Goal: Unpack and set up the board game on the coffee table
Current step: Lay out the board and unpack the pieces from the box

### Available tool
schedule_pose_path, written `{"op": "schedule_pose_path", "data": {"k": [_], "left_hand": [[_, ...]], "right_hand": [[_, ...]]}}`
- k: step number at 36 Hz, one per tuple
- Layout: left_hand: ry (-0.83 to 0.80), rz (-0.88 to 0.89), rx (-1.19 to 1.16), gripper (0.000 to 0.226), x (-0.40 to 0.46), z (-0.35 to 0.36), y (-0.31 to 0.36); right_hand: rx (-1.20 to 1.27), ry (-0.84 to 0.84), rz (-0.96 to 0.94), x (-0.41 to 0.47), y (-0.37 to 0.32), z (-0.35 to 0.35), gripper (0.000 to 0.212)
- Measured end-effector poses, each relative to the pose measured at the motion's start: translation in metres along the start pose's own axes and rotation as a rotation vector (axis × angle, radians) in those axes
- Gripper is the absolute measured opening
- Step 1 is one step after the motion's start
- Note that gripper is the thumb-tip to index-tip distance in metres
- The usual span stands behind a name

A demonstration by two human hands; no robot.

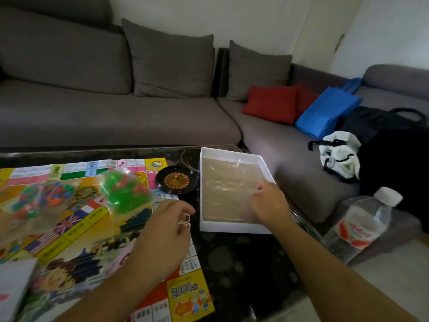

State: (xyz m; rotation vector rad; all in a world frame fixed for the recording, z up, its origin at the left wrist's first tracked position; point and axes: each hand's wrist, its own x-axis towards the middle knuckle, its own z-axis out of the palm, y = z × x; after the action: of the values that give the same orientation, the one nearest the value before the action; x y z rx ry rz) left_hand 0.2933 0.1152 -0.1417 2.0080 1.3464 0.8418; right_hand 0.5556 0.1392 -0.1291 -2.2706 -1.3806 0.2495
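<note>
The colourful game board (pixel 76 231) lies unfolded on the dark coffee table (pixel 241 259). Two clear bags of plastic pieces rest on it, a green one (pixel 125 189) and a mixed-colour one (pixel 34 203). A small black roulette wheel (pixel 177 180) sits at the board's far right corner. Beside it stands the white box bottom (pixel 232 228) with a clear plastic insert. My left hand (pixel 162 233) hovers over the board's right edge, fingers closed on small white pieces (pixel 185 221). My right hand (pixel 270 205) reaches into the box, fingers curled at the insert, with a tiny red spot at the fingertips.
A water bottle (pixel 362 226) stands at the table's right corner. A white sheet (pixel 11 289) lies at the lower left. Behind is a grey corner sofa (pixel 116 117) with red cushions (pixel 271 103), a blue bag (pixel 325 110), a white bag (pixel 339 154) and black bags (pixel 394 140).
</note>
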Motion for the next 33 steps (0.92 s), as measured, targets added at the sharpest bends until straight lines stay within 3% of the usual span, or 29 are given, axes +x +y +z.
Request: {"op": "schedule_pose_path", "data": {"k": [4,7,9,12,17,23,29,33], "left_hand": [[-0.183,0.154,0.083,0.049,0.009,0.028,0.025],[-0.284,0.221,0.160,0.056,0.015,0.051,0.039],[-0.296,0.270,0.332,0.057,0.018,0.068,0.039],[-0.329,0.263,0.547,0.063,0.019,0.083,0.035],[-0.325,0.286,0.653,0.068,0.017,0.089,0.035],[-0.351,0.275,0.661,0.070,0.017,0.088,0.040],[-0.358,0.274,0.628,0.072,0.017,0.086,0.039],[-0.348,0.281,0.603,0.073,0.017,0.087,0.036]], "right_hand": [[-0.362,-0.207,-0.196,0.021,0.032,0.002,0.042],[-0.411,-0.245,-0.287,0.019,0.033,0.001,0.040],[-0.417,-0.235,-0.304,0.020,0.037,0.006,0.036],[-0.307,-0.134,-0.275,0.014,0.047,0.011,0.038],[-0.261,-0.071,-0.272,-0.004,0.052,0.013,0.035],[-0.159,-0.174,-0.187,0.006,0.046,0.003,0.044],[-0.029,0.048,-0.094,0.020,0.042,0.000,0.031],[0.471,0.233,0.139,0.022,0.040,-0.006,0.045]]}}
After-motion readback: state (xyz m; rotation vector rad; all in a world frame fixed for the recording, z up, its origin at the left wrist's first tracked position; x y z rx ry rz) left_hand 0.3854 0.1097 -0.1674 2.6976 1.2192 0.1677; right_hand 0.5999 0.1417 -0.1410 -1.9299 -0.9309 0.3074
